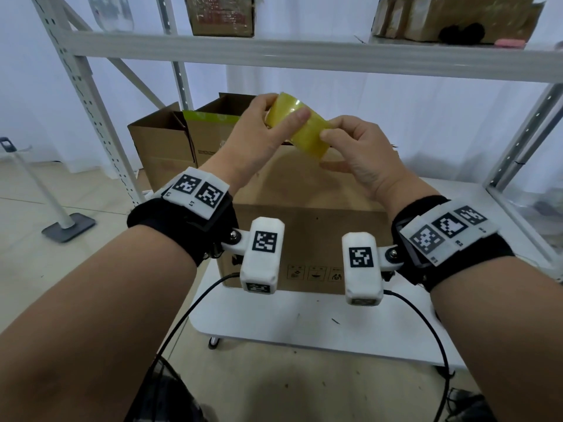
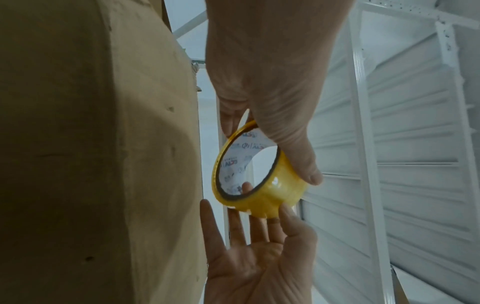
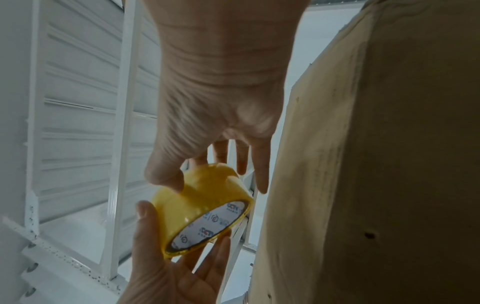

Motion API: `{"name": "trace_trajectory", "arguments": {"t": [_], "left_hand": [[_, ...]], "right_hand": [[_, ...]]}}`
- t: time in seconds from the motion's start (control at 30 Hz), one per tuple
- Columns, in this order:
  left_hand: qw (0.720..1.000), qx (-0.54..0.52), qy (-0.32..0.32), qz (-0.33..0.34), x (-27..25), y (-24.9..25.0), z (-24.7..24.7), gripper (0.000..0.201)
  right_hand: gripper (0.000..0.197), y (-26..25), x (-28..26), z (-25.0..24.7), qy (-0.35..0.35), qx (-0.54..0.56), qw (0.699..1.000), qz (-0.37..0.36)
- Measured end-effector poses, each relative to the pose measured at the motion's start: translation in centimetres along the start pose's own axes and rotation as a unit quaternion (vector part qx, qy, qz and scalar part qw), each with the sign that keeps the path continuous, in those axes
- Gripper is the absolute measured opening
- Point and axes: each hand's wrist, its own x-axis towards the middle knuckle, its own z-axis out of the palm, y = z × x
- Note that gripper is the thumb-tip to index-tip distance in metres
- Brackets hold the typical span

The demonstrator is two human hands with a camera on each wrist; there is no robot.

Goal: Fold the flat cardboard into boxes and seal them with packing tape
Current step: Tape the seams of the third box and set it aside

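A yellow roll of packing tape (image 1: 304,129) is held in the air above a brown cardboard box (image 1: 307,226) that stands on the white table (image 1: 304,327). My left hand (image 1: 285,112) grips the roll from the left, thumb across its outer face. My right hand (image 1: 330,150) pinches the roll's right end between index finger and thumb. In the left wrist view the tape roll (image 2: 262,191) shows its printed white core beside the box (image 2: 91,144). In the right wrist view my right thumb presses on the tape roll (image 3: 205,203), next to the box (image 3: 389,164).
Open cardboard boxes (image 1: 164,144) stand behind the table on the left. A white metal rack beam (image 1: 274,57) crosses overhead with more boxes (image 1: 222,13) on it. A floor stand base (image 1: 68,226) sits to the left. Black cables (image 1: 195,306) hang from my wrists.
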Motion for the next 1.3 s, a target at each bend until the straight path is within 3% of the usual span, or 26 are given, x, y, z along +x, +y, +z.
{"name": "trace_trajectory", "arguments": {"t": [0.1, 0.23, 0.33, 0.43, 0.53, 0.6, 0.7, 0.83, 0.97, 1.1, 1.2, 1.3], "left_hand": [[0.999, 0.037, 0.019, 0.03, -0.1, 0.1, 0.2, 0.064], [0.996, 0.075, -0.015, 0.035, -0.5, 0.0, 0.7, 0.067], [0.999, 0.029, -0.022, 0.023, -0.6, -0.4, 0.5, 0.058], [0.999, -0.018, -0.027, -0.003, -0.4, -0.5, -0.1, 0.069], [0.995, -0.048, -0.073, -0.038, -0.6, -0.3, -0.1, 0.074], [0.99, -0.078, -0.101, -0.062, -0.9, -0.1, 0.2, 0.062], [0.989, -0.101, -0.084, -0.067, -1.2, 0.2, 0.4, 0.044], [0.988, -0.087, -0.117, -0.056, -1.3, 0.3, 0.0, 0.035], [0.987, -0.015, -0.16, -0.025, -1.5, -0.5, -0.7, 0.027], [0.994, 0.02, -0.109, -0.001, -1.8, 0.0, 0.0, 0.044], [0.996, 0.018, -0.087, -0.013, -1.6, 0.4, 0.5, 0.028], [0.996, 0.01, -0.084, -0.021, -1.5, 0.8, 0.9, 0.024]], "right_hand": [[0.004, 0.2, -0.1, 0.3, -0.002, 0.038, 0.999, 0.004], [0.01, 0.2, -0.2, 0.6, -0.001, 0.027, 1.0, 0.008], [0.012, 0.3, -0.1, 0.8, 0.032, 0.046, 0.998, 0.01], [0.006, 0.4, 0.3, 0.4, 0.053, 0.137, 0.989, 0.034], [0.011, 0.5, 0.2, 0.4, 0.034, 0.167, 0.984, 0.041], [0.02, 0.6, 0.0, 0.8, 0.008, 0.151, 0.987, 0.046], [0.024, 0.8, 0.1, 1.2, 0.008, 0.129, 0.991, 0.043], [0.01, 1.0, 0.4, 0.8, 0.035, 0.115, 0.992, 0.025], [0.022, 1.3, 0.2, 0.2, 0.05, 0.08, 0.995, 0.023], [0.029, 1.0, -0.2, 0.5, 0.055, 0.054, 0.997, 0.024], [0.043, 1.0, 0.0, 0.8, 0.023, -0.026, 0.999, 0.005], [0.042, 0.9, 0.2, 0.8, 0.033, -0.038, 0.999, -0.014]]}}
